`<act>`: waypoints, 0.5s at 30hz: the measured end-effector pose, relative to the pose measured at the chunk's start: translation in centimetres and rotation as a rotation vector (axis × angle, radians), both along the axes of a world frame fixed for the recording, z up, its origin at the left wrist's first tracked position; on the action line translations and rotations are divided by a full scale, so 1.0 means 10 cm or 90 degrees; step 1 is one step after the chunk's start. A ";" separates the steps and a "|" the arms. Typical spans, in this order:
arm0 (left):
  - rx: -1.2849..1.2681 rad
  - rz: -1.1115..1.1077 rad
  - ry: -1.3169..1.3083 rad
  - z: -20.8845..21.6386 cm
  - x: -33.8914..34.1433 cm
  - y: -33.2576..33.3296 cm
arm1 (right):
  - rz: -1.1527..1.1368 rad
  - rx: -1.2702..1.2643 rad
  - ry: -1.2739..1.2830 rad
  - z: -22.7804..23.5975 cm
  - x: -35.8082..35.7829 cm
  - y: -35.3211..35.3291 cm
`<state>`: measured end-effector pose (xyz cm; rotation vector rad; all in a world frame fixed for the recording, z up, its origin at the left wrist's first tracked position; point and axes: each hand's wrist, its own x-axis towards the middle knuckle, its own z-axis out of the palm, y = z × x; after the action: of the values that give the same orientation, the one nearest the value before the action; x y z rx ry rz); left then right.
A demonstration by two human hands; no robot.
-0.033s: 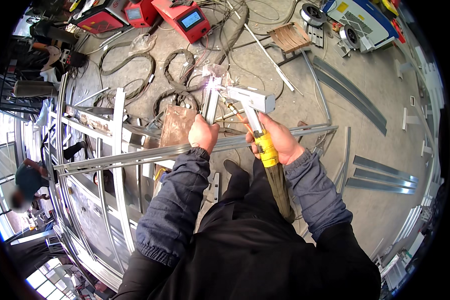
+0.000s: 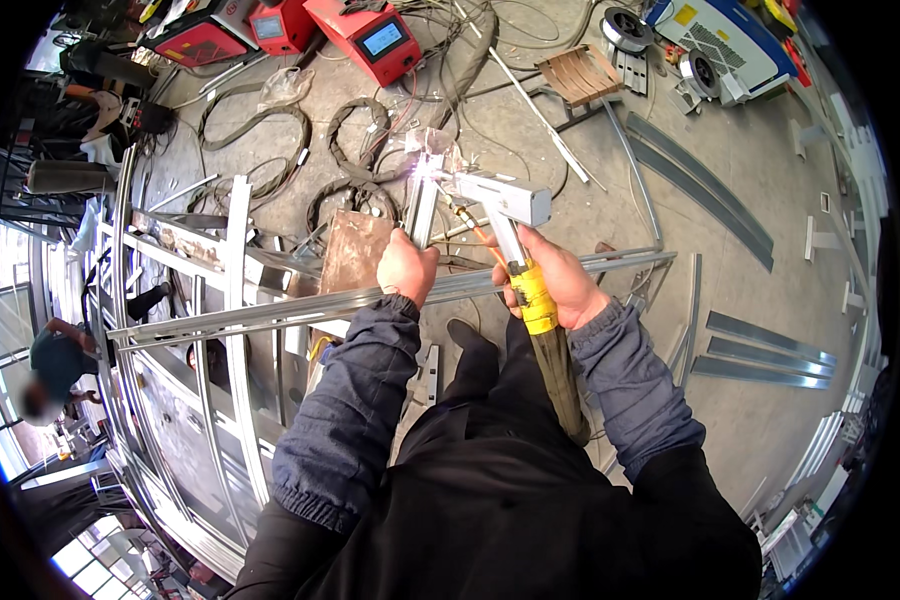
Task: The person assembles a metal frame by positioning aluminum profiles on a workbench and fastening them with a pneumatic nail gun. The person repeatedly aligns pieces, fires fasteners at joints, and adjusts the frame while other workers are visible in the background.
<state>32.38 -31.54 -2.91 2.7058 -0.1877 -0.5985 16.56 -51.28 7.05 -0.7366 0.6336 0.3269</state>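
sparks flare where the welding gun [image 2: 505, 200] meets the upright metal bar [image 2: 422, 205]. right hand [image 2: 560, 280] clenched on the gun's handle. left hand [image 2: 406, 268] grasps the bar, just above the long rail [image 2: 270, 312].

A grey welding gun [image 2: 505, 200] with a yellow-banded grip points left, its tip sparking against an upright short metal strip [image 2: 422, 205] above a long horizontal steel bar [image 2: 270, 315].

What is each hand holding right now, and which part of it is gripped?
The right hand grips the welding torch by its yellow-wrapped handle. The left hand holds the upright metal strip near its lower end.
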 end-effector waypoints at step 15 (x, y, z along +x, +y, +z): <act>-0.004 0.003 0.008 0.06 -0.01 -0.01 | 0.001 -0.003 0.000 0.11 0.03 -0.01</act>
<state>32.28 -31.65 -2.36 2.6952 -0.1804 -0.6127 16.81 -51.36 8.10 -0.7420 0.6344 0.3261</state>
